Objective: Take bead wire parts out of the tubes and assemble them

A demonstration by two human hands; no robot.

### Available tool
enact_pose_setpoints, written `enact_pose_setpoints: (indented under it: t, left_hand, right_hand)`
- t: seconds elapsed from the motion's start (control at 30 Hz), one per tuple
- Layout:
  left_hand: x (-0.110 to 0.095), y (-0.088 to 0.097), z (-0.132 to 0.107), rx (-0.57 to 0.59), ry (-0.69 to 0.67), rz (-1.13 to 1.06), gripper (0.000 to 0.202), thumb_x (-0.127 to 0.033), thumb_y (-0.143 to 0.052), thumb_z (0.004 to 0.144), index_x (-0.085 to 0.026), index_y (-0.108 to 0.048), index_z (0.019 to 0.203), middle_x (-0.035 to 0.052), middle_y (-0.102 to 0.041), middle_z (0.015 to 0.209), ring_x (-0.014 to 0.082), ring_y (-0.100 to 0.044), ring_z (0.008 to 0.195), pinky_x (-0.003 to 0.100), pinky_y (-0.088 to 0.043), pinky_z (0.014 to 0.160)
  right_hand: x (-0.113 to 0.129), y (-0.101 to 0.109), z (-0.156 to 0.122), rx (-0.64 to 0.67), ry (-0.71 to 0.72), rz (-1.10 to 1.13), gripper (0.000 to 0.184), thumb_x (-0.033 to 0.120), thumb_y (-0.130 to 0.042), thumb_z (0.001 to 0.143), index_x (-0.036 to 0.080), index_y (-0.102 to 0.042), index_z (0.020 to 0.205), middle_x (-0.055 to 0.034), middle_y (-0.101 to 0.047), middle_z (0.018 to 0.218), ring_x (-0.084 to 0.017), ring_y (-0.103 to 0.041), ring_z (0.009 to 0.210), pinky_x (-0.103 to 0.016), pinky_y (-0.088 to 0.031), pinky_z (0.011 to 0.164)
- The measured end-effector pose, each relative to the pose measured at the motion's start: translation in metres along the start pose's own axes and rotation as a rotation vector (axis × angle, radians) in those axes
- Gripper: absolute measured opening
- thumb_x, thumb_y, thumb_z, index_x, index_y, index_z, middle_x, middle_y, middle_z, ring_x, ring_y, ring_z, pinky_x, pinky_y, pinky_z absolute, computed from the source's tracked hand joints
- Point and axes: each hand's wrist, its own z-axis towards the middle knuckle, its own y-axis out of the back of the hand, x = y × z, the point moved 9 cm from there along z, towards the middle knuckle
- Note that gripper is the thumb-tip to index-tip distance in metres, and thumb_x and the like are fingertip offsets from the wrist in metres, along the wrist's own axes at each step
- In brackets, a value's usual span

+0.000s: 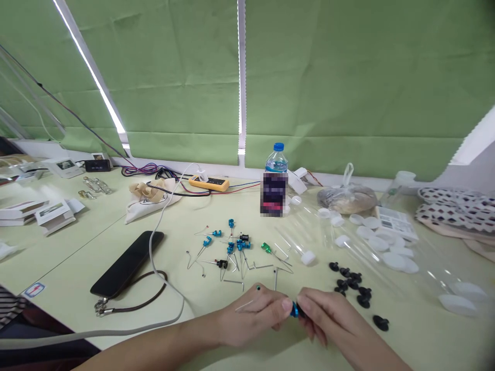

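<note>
My left hand [263, 312] pinches a small blue fitting [294, 309], from which a thin metal wire [244, 306] with a small bead end seems to run back over the hand. Fingertips of my right hand [328, 314] close on a dark piece [301, 312] against the blue fitting; its exact shape is hidden. Beyond my hands lie several blue fittings [243, 244] with bent wires, a green one [266, 248] and black ones [221, 264]. Several black rubber pieces like small suction cups [381, 323] are scattered right of my right hand.
A phone [126, 265] with a strap lies left, a white cable [181, 304] crossing nearby. Behind stand a water bottle [277, 159] and yellow power strip [209, 183]. Clear tubes [367, 257] and white caps [394, 260] spread right, near a plastic bag [346, 198].
</note>
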Motion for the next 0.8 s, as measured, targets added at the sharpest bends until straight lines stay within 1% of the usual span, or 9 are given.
enact_pose_setpoints:
  t: [0.07, 0.17, 0.23, 0.33, 0.43, 0.5, 0.63, 0.7, 0.8]
  left_hand:
    - [0.003, 0.003, 0.0, -0.021, 0.034, 0.024, 0.054, -0.052, -0.014, 0.096, -0.017, -0.044, 0.067, 0.0002, -0.049, 0.066, 0.0124, -0.047, 0.066, 0.025, -0.038, 0.069]
    - [0.003, 0.006, 0.0, -0.043, 0.044, 0.038, 0.053, -0.051, -0.014, 0.096, -0.017, -0.043, 0.067, -0.0003, -0.048, 0.066, 0.012, -0.046, 0.066, 0.025, -0.037, 0.069]
    - [0.0, 0.004, 0.001, -0.024, 0.016, 0.027, 0.051, -0.05, -0.015, 0.096, -0.017, -0.042, 0.068, -0.001, -0.047, 0.066, 0.0113, -0.045, 0.065, 0.024, -0.036, 0.067]
    - [-0.002, 0.002, 0.0, 0.001, 0.001, 0.024, 0.051, -0.051, -0.016, 0.096, -0.018, -0.042, 0.068, -0.001, -0.047, 0.066, 0.0113, -0.045, 0.064, 0.024, -0.036, 0.066]
    - [0.002, 0.006, -0.001, -0.028, 0.051, 0.041, 0.055, -0.054, -0.014, 0.095, -0.018, -0.045, 0.068, -0.0001, -0.048, 0.066, 0.0123, -0.046, 0.067, 0.024, -0.037, 0.068]
    - [0.005, 0.008, -0.001, -0.048, 0.075, 0.036, 0.057, -0.055, -0.013, 0.095, -0.018, -0.046, 0.068, 0.0, -0.049, 0.066, 0.0124, -0.046, 0.067, 0.024, -0.037, 0.069]
    - [0.004, 0.006, 0.0, -0.045, 0.023, 0.012, 0.057, -0.055, -0.015, 0.095, -0.017, -0.047, 0.067, -0.0004, -0.05, 0.065, 0.0115, -0.048, 0.065, 0.024, -0.038, 0.068]
    - [0.002, 0.004, 0.0, -0.034, -0.003, 0.01, 0.058, -0.055, -0.015, 0.095, -0.017, -0.048, 0.066, -0.0006, -0.049, 0.063, 0.0112, -0.047, 0.063, 0.023, -0.037, 0.065]
    - [0.002, 0.006, 0.0, -0.038, 0.02, 0.029, 0.058, -0.055, -0.015, 0.095, -0.017, -0.048, 0.067, -0.0002, -0.049, 0.064, 0.0115, -0.046, 0.063, 0.023, -0.037, 0.065]
  right_hand:
    - [-0.005, 0.004, 0.001, -0.026, -0.026, -0.022, 0.014, 0.038, -0.059, 0.085, 0.026, -0.058, 0.092, 0.002, -0.055, 0.079, -0.015, -0.049, 0.07, -0.025, -0.039, 0.065]
    - [-0.012, 0.012, 0.002, -0.115, -0.04, -0.009, 0.049, 0.038, -0.074, 0.071, 0.03, -0.05, 0.114, 0.0008, -0.055, 0.094, -0.015, -0.049, 0.072, -0.025, -0.04, 0.066]
    - [-0.011, 0.008, 0.003, -0.092, -0.021, 0.023, 0.03, 0.049, -0.06, 0.081, 0.024, -0.057, 0.098, 0.0005, -0.055, 0.082, -0.014, -0.046, 0.064, -0.025, -0.038, 0.058]
    - [-0.006, -0.005, 0.001, 0.003, -0.013, 0.04, 0.042, 0.05, -0.035, 0.094, 0.021, -0.055, 0.072, 0.0011, -0.051, 0.065, -0.014, -0.046, 0.059, -0.025, -0.036, 0.056]
    - [-0.006, 0.0, 0.0, -0.046, -0.035, 0.008, 0.021, 0.042, -0.059, 0.083, 0.027, -0.055, 0.098, 0.0008, -0.054, 0.084, -0.016, -0.05, 0.076, -0.026, -0.041, 0.07]
    - [-0.012, 0.012, -0.001, -0.145, -0.081, 0.006, 0.054, 0.037, -0.073, 0.071, 0.033, -0.045, 0.117, 0.0011, -0.051, 0.094, -0.017, -0.049, 0.081, -0.028, -0.041, 0.074]
    - [-0.01, 0.008, 0.003, -0.095, -0.044, 0.019, 0.028, 0.051, -0.048, 0.087, 0.024, -0.056, 0.09, 0.0021, -0.048, 0.073, -0.015, -0.047, 0.068, -0.026, -0.038, 0.062]
    - [-0.005, -0.001, 0.003, -0.001, -0.018, 0.007, 0.04, 0.048, -0.036, 0.094, 0.021, -0.054, 0.071, 0.0019, -0.048, 0.066, -0.015, -0.046, 0.063, -0.026, -0.037, 0.06]
    - [-0.004, -0.002, 0.001, 0.016, -0.013, -0.007, 0.016, 0.04, -0.056, 0.086, 0.024, -0.057, 0.088, 0.0012, -0.056, 0.081, -0.016, -0.051, 0.075, -0.026, -0.04, 0.068]
